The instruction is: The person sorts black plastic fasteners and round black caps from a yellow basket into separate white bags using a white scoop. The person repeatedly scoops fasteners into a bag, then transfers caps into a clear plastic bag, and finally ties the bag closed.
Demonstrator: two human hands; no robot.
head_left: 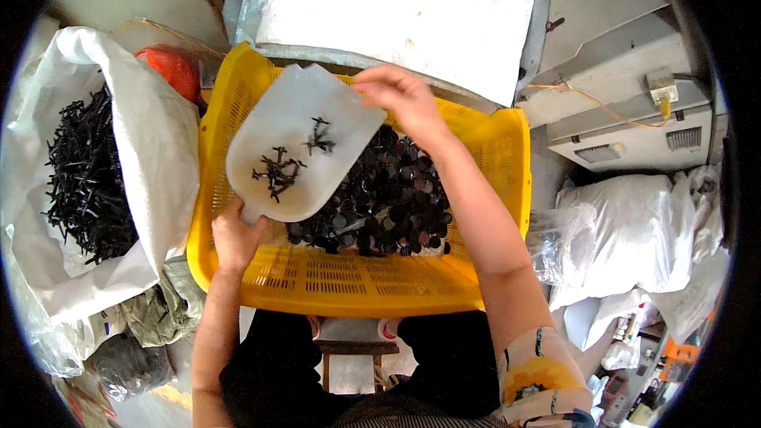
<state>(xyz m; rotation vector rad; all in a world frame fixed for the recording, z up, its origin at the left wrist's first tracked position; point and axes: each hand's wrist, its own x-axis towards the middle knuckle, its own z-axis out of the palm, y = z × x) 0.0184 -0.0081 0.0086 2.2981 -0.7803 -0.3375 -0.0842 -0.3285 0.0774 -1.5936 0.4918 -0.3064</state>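
My left hand (238, 235) grips the short handle of a translucent white plastic scoop (285, 101), held above a yellow slotted plastic basket (333, 303). Two small clusters of thin, branched black pieces (277, 173) lie in the scoop. At the scoop's far right edge is my right hand (398, 98), slightly blurred, its fingers bent; whether they pinch the rim or a small piece cannot be told. Many round black parts (386, 202) lie in the basket, partly hidden under the scoop.
An open white woven sack (160, 160) with a heap of branched black pieces (89, 178) stands left of the basket. Beyond the basket lies a white printed sack (392, 12). A red bag (172, 71) is at the back left. White plastic bags (630, 232) stand at right.
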